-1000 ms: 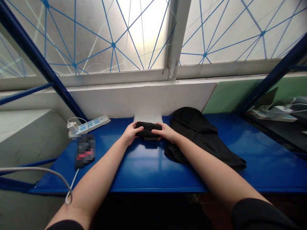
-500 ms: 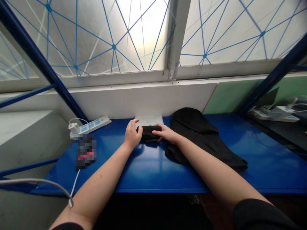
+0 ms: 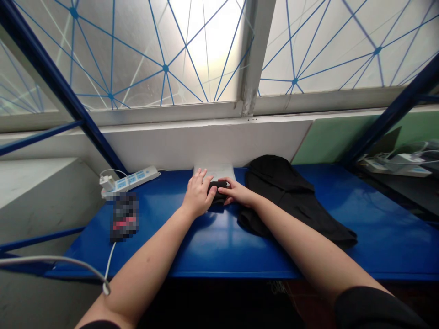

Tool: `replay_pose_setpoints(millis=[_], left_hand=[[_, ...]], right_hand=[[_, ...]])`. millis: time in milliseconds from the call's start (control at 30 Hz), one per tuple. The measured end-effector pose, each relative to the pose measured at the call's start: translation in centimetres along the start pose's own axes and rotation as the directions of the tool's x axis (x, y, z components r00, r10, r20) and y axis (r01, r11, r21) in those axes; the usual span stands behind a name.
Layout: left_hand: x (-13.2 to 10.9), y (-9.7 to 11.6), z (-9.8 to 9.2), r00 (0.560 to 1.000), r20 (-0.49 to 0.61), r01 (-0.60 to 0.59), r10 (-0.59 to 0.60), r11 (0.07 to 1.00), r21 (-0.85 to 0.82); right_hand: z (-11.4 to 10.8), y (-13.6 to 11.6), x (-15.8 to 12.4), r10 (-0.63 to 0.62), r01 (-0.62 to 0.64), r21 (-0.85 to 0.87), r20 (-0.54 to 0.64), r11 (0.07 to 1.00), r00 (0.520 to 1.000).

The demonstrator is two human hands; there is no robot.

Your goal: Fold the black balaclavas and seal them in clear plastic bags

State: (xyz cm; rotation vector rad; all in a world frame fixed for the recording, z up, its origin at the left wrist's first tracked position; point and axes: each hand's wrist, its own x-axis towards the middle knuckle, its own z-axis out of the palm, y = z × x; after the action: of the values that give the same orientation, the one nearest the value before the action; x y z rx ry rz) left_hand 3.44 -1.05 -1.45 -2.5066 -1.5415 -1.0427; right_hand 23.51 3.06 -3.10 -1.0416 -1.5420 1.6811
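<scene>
A small folded or rolled bundle of black cloth (image 3: 218, 199) lies on the blue table, in front of a flat white object. My right hand (image 3: 236, 192) grips its right end, thumb toward me and fingers behind. Over the left end rests my left hand (image 3: 198, 193), its fingers stretched and apart, the thumb touching the cloth's front. That hand hides the left part of the bundle. Beside my right forearm, a larger black garment (image 3: 284, 196) is spread out loosely.
The white flat object (image 3: 214, 171) stands against the wall behind the bundle. A white power strip (image 3: 137, 179) with a plugged-in charger lies at the back left. Near it is a blurred-out dark item (image 3: 124, 219) with a white cable. Blue metal posts (image 3: 65, 91) flank the blue table (image 3: 233, 256).
My left hand has moved right, onto the left part of the black bundle, with its fingers straighter. My right hand stays at the right end. The larger garment lies as before.
</scene>
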Motion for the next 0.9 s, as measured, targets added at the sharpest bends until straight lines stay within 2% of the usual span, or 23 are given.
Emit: replay_pose_setpoints(millis=[100,167,233,300,367,433,500,600,700,800,900], left_hand=[[-0.2,0.0,0.6,0.984,0.178,-0.005,0.006,1.000,-0.003],[-0.4,-0.4,1.2,0.953,0.303,-0.003,0.003,1.000,0.002],[-0.5,-0.9,1.7,0.928,0.372,-0.001,-0.003,1.000,0.011],[-0.5,-1.1,2.0,0.923,0.385,-0.001,-0.010,1.000,0.028],[-0.4,-1.2,2.1,0.925,0.379,-0.006,-0.012,0.999,0.047],[-0.4,-1.1,2.1,0.928,0.372,-0.014,-0.011,0.998,0.063],[-0.3,-0.9,2.2,0.931,0.364,-0.017,-0.012,0.997,0.077],[-0.3,-0.5,2.4,0.936,0.351,-0.017,-0.016,0.996,0.093],[-0.3,-0.2,2.7,0.941,0.337,-0.010,-0.029,0.993,0.114],[-0.3,-0.2,2.8,0.939,0.343,-0.009,-0.038,0.991,0.134],[-0.3,-0.2,2.5,0.937,0.349,-0.038,-0.011,0.990,0.134]], right_hand=[[0.4,0.1,0.1,-0.043,0.034,-0.176,-0.047,0.984,0.998],[0.7,0.0,-0.1,-0.143,0.081,-0.393,-0.132,0.916,0.981],[0.9,-0.4,-0.4,-0.297,0.090,-0.634,-0.228,0.768,0.927],[0.8,-1.1,-0.8,-0.431,0.036,-0.794,-0.290,0.606,0.854],[0.3,-2.0,-1.3,-0.499,-0.062,-0.877,-0.329,0.477,0.802],[-0.6,-2.8,-1.7,-0.520,-0.216,-0.910,-0.383,0.354,0.763],[-1.9,-3.4,-2.0,-0.481,-0.402,-0.877,-0.481,0.264,0.733],[-4.0,-3.6,-2.4,-0.274,-0.591,-0.771,-0.637,0.236,0.721],[-5.4,-3.4,-2.5,-0.083,-0.599,-0.764,-0.631,0.240,0.771],[-5.8,-3.3,-2.5,-0.083,-0.550,-0.800,-0.581,0.241,0.809],[-5.6,-3.5,-2.5,-0.101,-0.539,-0.806,-0.574,0.247,0.812]])
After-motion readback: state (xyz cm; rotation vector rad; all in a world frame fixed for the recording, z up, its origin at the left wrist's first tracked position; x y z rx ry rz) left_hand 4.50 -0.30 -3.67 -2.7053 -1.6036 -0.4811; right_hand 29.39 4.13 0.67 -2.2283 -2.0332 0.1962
